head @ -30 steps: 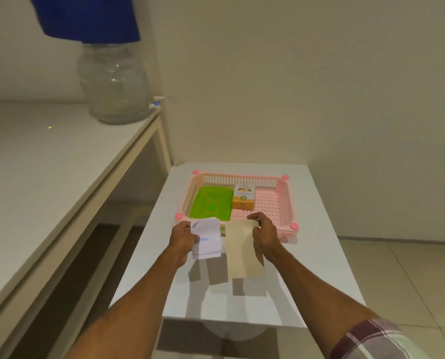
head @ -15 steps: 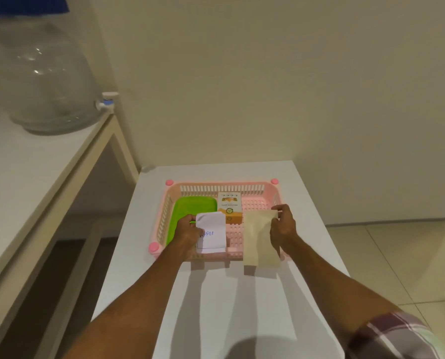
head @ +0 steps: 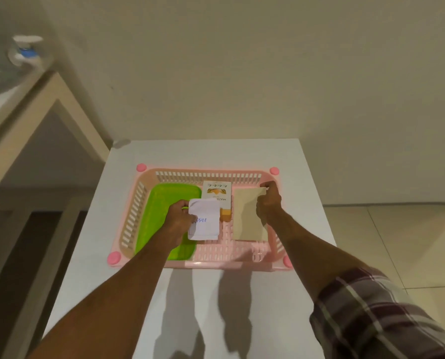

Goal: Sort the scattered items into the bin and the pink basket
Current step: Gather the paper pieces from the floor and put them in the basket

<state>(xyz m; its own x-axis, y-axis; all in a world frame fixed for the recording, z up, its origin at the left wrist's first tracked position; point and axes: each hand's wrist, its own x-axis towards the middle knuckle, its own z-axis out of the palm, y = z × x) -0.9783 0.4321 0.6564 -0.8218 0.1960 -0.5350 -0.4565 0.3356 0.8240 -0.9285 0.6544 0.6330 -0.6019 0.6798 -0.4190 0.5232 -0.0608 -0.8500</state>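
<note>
A pink basket [head: 211,173] with slotted walls sits on a small white table [head: 242,307]. Inside it on the left lies a green tray [head: 161,200], and a white and orange box [head: 217,194] rests in the middle. My left hand [head: 178,216] holds a white paper note [head: 206,224] with blue writing over the basket, between the tray and the box. My right hand [head: 268,202] pinches the far corner of a beige envelope [head: 247,216], which hangs low over the basket's right part.
A beige counter [head: 22,104] stands to the left, with a clear water jar and its tap [head: 24,51] on it. The wall is just behind the table. Tiled floor [head: 387,242] lies to the right.
Both hands moved forward from the table's front area to over the basket, carrying the note and the envelope. The camera tilted down and closer.
</note>
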